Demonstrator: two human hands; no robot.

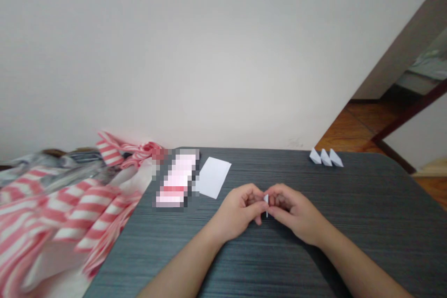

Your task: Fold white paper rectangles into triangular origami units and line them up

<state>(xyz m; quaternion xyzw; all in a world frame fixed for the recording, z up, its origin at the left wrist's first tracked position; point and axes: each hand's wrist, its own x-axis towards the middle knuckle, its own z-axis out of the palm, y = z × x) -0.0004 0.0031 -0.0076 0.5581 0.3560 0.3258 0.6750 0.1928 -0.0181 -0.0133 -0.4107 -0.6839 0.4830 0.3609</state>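
Observation:
Between my two hands, over the middle of the dark table (230, 260), is a small piece of folded white paper (267, 199). My left hand (240, 212) pinches it from the left with thumb and fingers. From the other side my right hand (293, 212) grips it in the same way. Fingers cover most of the paper, so its full shape is hidden. A few white sheets of paper (214, 178) lie beyond my left hand. Three folded white paper pieces (326, 158) stand in a row at the far right of the table.
A pixelated flat object (178, 179), pink and white with a dark edge, lies left of the sheets. Red-and-white striped cloth (87, 209) is heaped beside the table's left edge. A pale wall (216, 56) rises behind the table; wooden floor (352, 123) shows at right.

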